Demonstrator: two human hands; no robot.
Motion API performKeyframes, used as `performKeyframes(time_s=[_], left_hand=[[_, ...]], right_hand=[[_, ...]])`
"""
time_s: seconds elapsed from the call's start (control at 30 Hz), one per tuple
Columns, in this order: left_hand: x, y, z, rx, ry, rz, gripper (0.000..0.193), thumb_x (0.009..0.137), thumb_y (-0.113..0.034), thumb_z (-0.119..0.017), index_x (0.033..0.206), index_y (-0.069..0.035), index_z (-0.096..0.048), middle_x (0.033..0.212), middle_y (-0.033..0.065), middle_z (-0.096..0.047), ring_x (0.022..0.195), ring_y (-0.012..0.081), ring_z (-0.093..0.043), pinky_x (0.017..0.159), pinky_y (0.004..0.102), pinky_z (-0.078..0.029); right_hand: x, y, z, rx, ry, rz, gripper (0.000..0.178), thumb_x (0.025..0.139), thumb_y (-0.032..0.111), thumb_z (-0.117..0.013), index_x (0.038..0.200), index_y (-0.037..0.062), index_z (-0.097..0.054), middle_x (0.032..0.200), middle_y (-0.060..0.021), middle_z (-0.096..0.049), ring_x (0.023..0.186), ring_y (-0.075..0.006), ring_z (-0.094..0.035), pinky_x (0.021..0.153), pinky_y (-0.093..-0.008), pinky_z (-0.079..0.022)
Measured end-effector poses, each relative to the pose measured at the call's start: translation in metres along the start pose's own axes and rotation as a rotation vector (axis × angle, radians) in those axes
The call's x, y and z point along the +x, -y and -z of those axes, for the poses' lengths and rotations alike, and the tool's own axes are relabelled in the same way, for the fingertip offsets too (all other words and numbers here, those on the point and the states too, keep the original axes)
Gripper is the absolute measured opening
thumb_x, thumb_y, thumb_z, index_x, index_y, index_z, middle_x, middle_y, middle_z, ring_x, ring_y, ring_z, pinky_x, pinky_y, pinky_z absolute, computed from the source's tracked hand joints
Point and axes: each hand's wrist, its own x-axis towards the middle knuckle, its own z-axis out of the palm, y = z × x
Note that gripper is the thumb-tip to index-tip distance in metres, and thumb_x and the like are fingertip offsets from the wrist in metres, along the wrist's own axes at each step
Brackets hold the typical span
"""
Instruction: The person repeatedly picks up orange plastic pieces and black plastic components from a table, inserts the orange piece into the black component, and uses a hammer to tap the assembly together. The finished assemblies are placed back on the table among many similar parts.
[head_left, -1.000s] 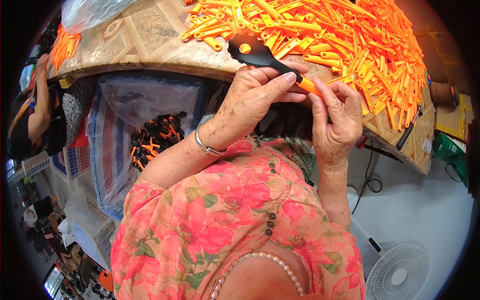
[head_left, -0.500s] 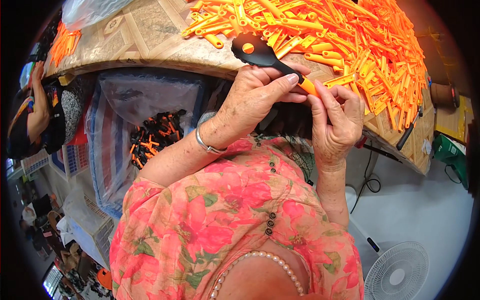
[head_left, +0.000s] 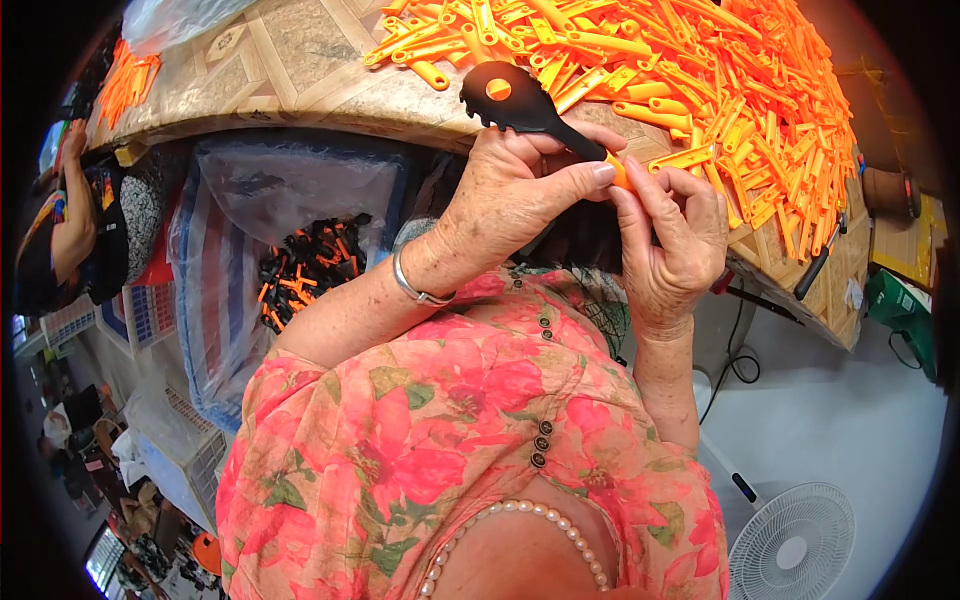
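Note:
My left hand (head_left: 535, 180) is closed on the neck of a black pasta server (head_left: 530, 112), a toothed spoon head with a round hole. Its head points up and left, over the table's front edge. An orange handle (head_left: 617, 176) sits at the lower end of the black neck, mostly covered by my fingers. My right hand (head_left: 672, 235) pinches the orange handle's end between thumb and fingers. How far the neck reaches into the handle is hidden.
A large heap of orange handles (head_left: 690, 80) covers the far right of the patterned table (head_left: 300, 75). Below its edge, a lined bin (head_left: 215, 290) holds black-and-orange pieces (head_left: 310, 270). A white fan (head_left: 795, 550) stands lower right; another person's arm (head_left: 75, 205) shows far left.
The pasta server has turned slightly in my left hand, so its teeth show more clearly. Less of the orange handle shows between my hands.

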Motion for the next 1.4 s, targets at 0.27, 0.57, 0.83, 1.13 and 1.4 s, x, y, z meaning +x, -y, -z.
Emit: performKeyframes(time_s=[0.27, 0.57, 0.83, 1.13, 1.4], left_hand=[[-0.002, -0.001, -0.004, 0.000, -0.001, -0.082, 0.025, 0.093, -0.003, -0.062, 0.117, 0.002, -0.065, 0.106, 0.0080, -0.069, 0.093, 0.0125, -0.066, 0.084, 0.0261, -0.055], [-0.003, -0.005, -0.001, 0.032, 0.009, -0.099, 0.022, 0.091, 0.001, -0.063, 0.113, 0.002, -0.067, 0.110, 0.0076, -0.068, 0.096, 0.0119, -0.065, 0.084, 0.0244, -0.054], [-0.003, 0.002, 0.004, 0.111, 0.089, -0.159, 0.025, 0.091, 0.000, -0.064, 0.116, 0.003, -0.064, 0.109, 0.0067, -0.066, 0.099, 0.0121, -0.063, 0.089, 0.0262, -0.051], [-0.010, 0.013, 0.006, 0.276, 0.031, -0.222, 0.024, 0.092, 0.002, -0.061, 0.116, 0.005, -0.061, 0.105, 0.0070, -0.065, 0.096, 0.0120, -0.063, 0.087, 0.0249, -0.052], [0.001, 0.012, 0.015, 0.362, 0.133, -0.420, 0.033, 0.092, 0.000, -0.061, 0.125, 0.004, -0.057, 0.111, 0.0088, -0.064, 0.098, 0.0123, -0.062, 0.088, 0.0248, -0.051]], right_hand=[[-0.002, 0.001, 0.003, -0.023, -0.025, 0.049, 0.037, 0.068, 0.008, -0.084, 0.104, 0.0119, -0.076, 0.083, -0.0010, -0.058, 0.070, -0.0172, -0.050, 0.060, -0.0311, -0.041], [0.006, 0.001, 0.013, 0.490, 0.216, -0.335, 0.015, 0.081, 0.008, -0.076, 0.093, 0.0014, -0.069, 0.082, -0.0086, -0.067, 0.074, -0.0171, -0.063, 0.066, -0.0292, -0.049], [0.002, 0.005, 0.018, 0.545, 0.371, -0.446, 0.013, 0.087, 0.009, -0.070, 0.096, 0.0004, -0.067, 0.075, -0.0075, -0.066, 0.064, -0.0128, -0.061, 0.060, -0.0277, -0.047], [-0.007, 0.012, 0.004, 0.565, 0.381, -0.498, 0.010, 0.091, 0.010, -0.066, 0.091, 0.0009, -0.065, 0.064, -0.0059, -0.059, 0.058, -0.0129, -0.057, 0.056, -0.0293, -0.044], [-0.010, 0.004, -0.004, 0.497, 0.176, -0.261, 0.014, 0.086, 0.008, -0.072, 0.098, 0.0024, -0.069, 0.073, -0.0073, -0.064, 0.062, -0.0156, -0.058, 0.059, -0.0295, -0.045]])
